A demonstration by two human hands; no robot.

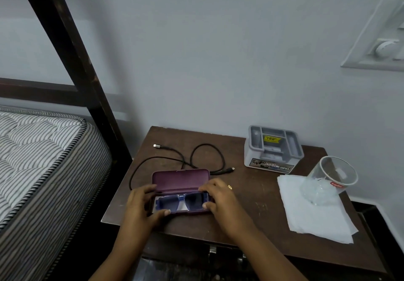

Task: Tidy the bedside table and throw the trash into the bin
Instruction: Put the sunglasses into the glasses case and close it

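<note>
A purple glasses case [180,179] lies open near the front of the dark wooden bedside table [253,197]. Blue-framed sunglasses [181,202] sit inside its lower half. My left hand [143,206] grips the case's left end, thumb along the front edge. My right hand [220,199] holds the right end, fingers over the rim and on the glasses' corner. Behind the case a black cable [203,156] loops loosely. A white tissue [314,213] lies at the right with a clear glass tumbler [328,180] standing on it.
A grey plastic organiser box [273,147] stands at the table's back, near the wall. A striped mattress [43,160] and a dark bed post [72,62] are close on the left. A switch plate [380,40] is on the wall, upper right.
</note>
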